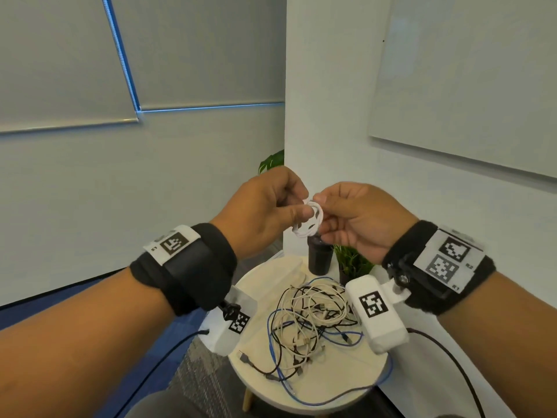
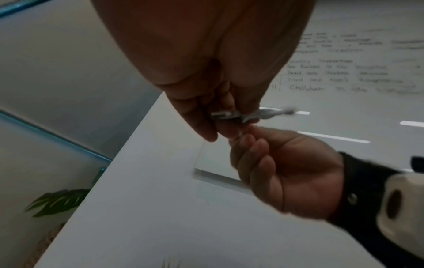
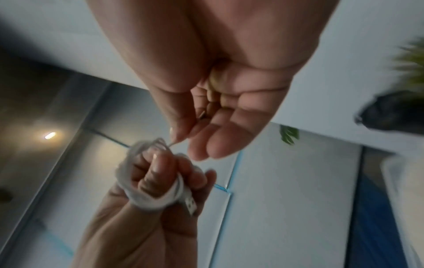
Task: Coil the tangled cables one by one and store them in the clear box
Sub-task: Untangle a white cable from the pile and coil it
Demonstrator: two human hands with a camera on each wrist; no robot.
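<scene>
Table (image 1: 346,375): round, white, under a tangled cable pile (image 1: 313,321).
Left hand (image 1: 262,206): fingers clasp the white coil (image 1: 307,221).
Right hand (image 1: 358,218): pinches it.
Right wrist only: USB plug (image 3: 191,203).

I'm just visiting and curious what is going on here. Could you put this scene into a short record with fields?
activity: winding a white cable into a small coil, held up above the table
left hand: grips the coil, loops around its fingers
right hand: pinches the cable's end
round white table: holds a pile of tangled cables
clear box: behind the pile
</scene>
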